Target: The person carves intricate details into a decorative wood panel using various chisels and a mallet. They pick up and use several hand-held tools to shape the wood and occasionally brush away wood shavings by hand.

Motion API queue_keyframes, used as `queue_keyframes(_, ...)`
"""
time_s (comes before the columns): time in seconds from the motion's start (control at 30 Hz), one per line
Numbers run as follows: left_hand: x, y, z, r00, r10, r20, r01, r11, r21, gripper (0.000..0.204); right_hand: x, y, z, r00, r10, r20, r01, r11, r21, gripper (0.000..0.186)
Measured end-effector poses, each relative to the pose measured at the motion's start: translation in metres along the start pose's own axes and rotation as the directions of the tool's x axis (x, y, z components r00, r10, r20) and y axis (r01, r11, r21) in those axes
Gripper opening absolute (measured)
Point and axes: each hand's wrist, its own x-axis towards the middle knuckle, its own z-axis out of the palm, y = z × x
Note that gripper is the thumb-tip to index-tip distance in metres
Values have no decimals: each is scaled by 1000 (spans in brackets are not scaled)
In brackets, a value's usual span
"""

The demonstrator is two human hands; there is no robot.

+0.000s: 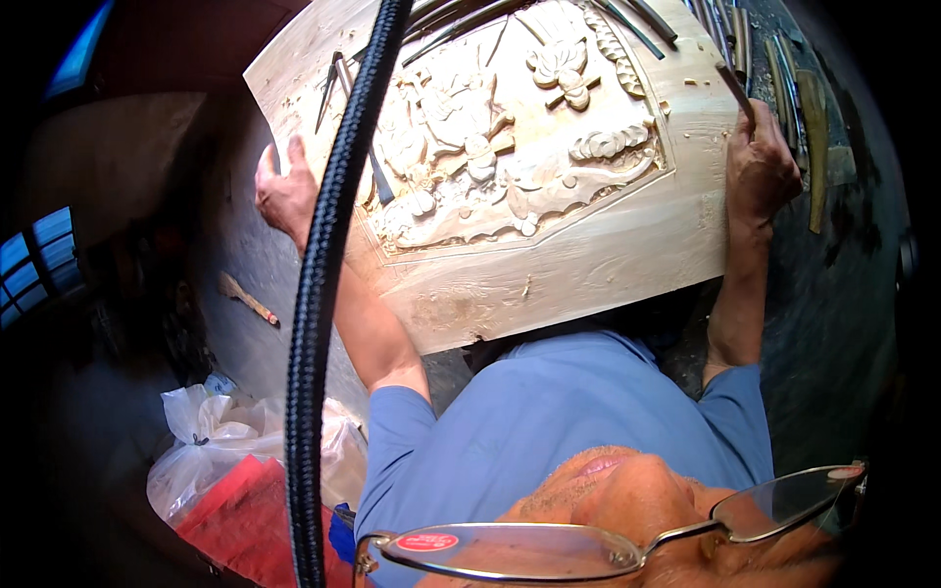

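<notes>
A pale wooden panel point(570, 286), carved with relief figures and scalloped borders, fills the upper middle. My left hand point(282, 194) is at its left edge, fingers apart; whether it touches the wood is unclear. My right hand point(761, 165) is closed around a slim chisel point(735, 90) at the panel's right edge. Several carving tools point(382, 186) lie on the panel's upper part. A black braided hose point(321, 294) hangs across the view, passing in front of the panel and my left arm.
More long tools point(812, 147) lie beyond the panel at upper right. A short wooden piece point(250, 300) is at the left on the grey surface. Clear plastic bags point(196, 436) and a red sheet point(230, 505) sit at lower left. Windows point(47, 260) show at far left.
</notes>
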Motion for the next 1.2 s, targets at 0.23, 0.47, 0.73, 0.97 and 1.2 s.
queue_keyframes(0.23,22,-84,30,891,-298,343,226,945,235,76,6,9,18,933,167,319,-195,979,57,39)
queue_keyframes(0.47,36,-117,48,868,-283,408,308,952,6,73,19,26,21,866,112,487,-236,951,201,52)
queue_keyframes(0.73,41,-98,51,873,-250,418,239,968,81,80,22,63,53,715,93,693,-466,802,373,87)
queue_keyframes(0.97,52,-97,59,877,-238,418,206,971,121,84,25,66,69,759,60,648,-437,785,440,98)
queue_keyframes(1.2,46,-60,40,813,-392,430,277,911,305,76,14,42,15,726,168,667,-502,792,348,91)
